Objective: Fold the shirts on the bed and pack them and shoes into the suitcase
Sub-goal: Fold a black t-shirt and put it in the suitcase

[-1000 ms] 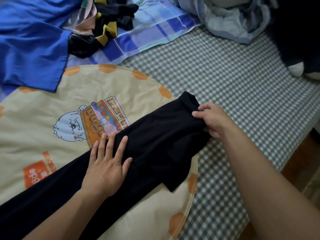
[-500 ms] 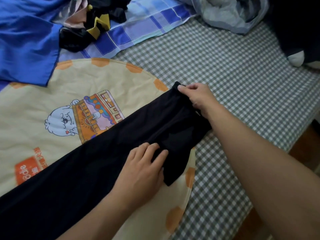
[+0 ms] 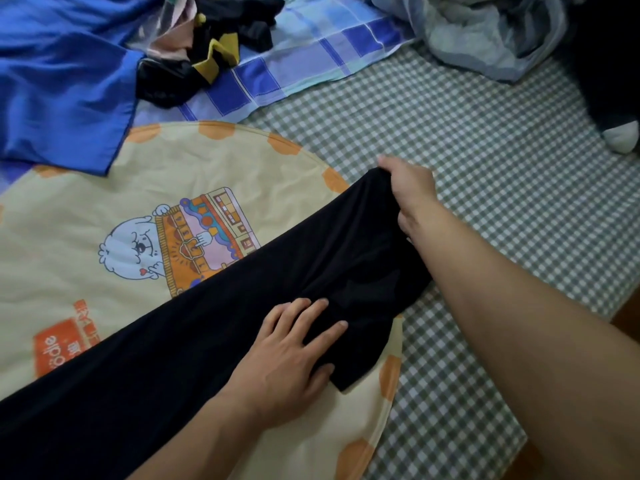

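Note:
A black shirt (image 3: pixel 194 327), folded into a long strip, lies slanted from the lower left to the middle of the bed. My left hand (image 3: pixel 287 358) lies flat on its near edge, fingers spread and pressing the cloth beside a loose flap. My right hand (image 3: pixel 410 192) grips the far end of the strip, fingers curled round the bunched cloth. A blue shirt (image 3: pixel 59 74) is spread at the top left. No suitcase or shoes are in view.
A round cream cartoon-print mat (image 3: pixel 104 209) lies under the black shirt. A black-and-yellow pile of clothes (image 3: pixel 211 46) sits on a blue plaid cloth (image 3: pixel 311 57). Crumpled grey bedding (image 3: pixel 485 32) is at the top right. The green checked sheet (image 3: pixel 502 161) ends at the bed edge on the right.
My left hand slid right along the black shirt to the loose flap. My right hand shifted up to the strip's far tip and closed round it.

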`<state>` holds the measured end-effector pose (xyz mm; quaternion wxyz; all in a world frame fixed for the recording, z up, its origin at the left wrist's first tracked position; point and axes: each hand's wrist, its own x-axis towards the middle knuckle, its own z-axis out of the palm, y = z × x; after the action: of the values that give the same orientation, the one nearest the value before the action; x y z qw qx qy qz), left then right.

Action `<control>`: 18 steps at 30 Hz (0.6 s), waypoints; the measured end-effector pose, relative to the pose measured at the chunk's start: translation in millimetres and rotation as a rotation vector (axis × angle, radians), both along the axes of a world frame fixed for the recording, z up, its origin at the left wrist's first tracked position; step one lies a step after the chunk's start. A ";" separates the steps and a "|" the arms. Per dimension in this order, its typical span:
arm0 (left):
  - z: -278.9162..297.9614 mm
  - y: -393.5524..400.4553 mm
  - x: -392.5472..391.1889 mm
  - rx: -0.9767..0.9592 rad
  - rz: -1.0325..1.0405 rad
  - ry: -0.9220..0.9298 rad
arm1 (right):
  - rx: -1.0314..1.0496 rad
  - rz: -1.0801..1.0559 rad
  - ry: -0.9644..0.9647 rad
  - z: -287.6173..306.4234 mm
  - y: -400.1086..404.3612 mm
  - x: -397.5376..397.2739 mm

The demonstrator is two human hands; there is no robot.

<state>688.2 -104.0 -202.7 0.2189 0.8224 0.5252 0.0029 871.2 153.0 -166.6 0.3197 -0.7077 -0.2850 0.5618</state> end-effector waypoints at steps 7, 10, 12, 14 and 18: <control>-4.6 -0.3 -3.4 -0.015 -0.003 -0.051 | 0.049 0.364 -0.120 -6.2 17.6 27.8; -4.1 -0.7 -3.1 -0.009 -0.026 -0.022 | 0.125 0.456 -0.391 -11.9 27.4 34.3; -3.3 0.0 -3.4 -0.011 -0.048 0.013 | 0.242 0.367 -0.578 -8.9 20.5 32.6; -1.8 2.3 -5.0 -0.017 -0.067 0.039 | 0.326 0.333 -0.733 1.2 -5.4 28.3; 4.6 -3.4 2.2 0.152 -0.094 0.007 | 0.078 0.349 -0.744 14.5 -82.1 29.2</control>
<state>690.4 -107.4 -198.1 0.1537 0.8605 0.4849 0.0294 900.4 70.9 -152.2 0.1214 -0.7910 -0.5178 0.3023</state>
